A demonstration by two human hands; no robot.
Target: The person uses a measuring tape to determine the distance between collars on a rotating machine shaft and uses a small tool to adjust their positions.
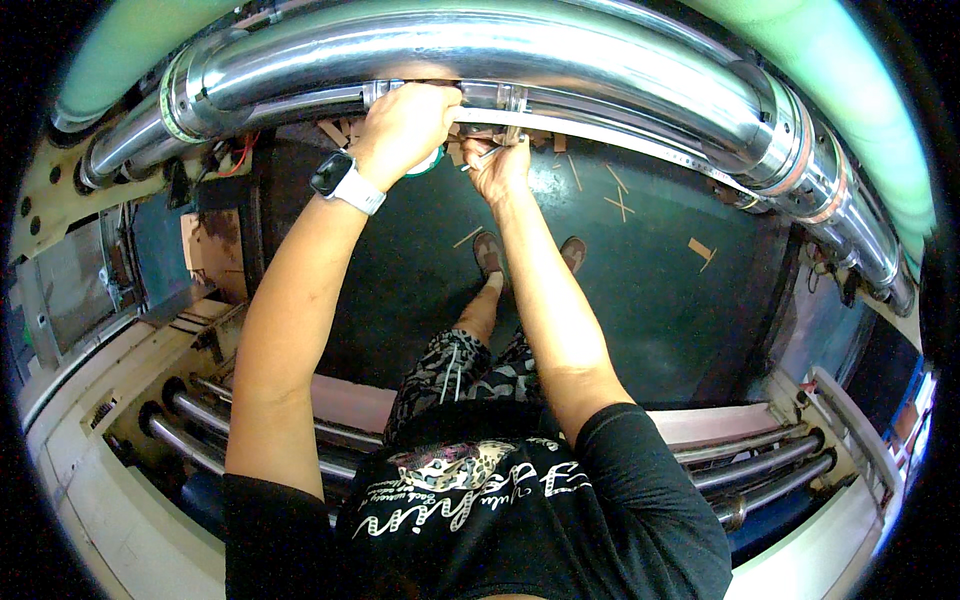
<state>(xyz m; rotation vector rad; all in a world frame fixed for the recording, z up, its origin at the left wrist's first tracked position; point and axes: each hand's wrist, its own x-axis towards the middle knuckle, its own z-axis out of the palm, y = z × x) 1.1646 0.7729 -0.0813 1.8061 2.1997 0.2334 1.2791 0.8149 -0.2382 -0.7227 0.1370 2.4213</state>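
My left hand (408, 122) is closed with bent fingers against the bar below the big chrome roller (480, 45); what its fingertips grip is hidden. Beside it on the right, my right hand (498, 170) is turned palm up under a metal bracket (510, 98) on that bar. Between its thumb and fingers shows a thin metal tool (480, 158), too small to name surely. A pale marked strip (620, 145), like a ruler, runs along the bar to the right of my hands. Just behind my left wrist, part of a round white and green thing (428, 163) shows.
Collars (183, 95) ring the roller's ends. Pale green rollers (840, 60) curve above. Scraps of cardboard (700, 247) and thin strips lie on the dark green floor (640, 310) around my feet. Behind me, more metal rollers (765, 480) sit between the machine's side frames.
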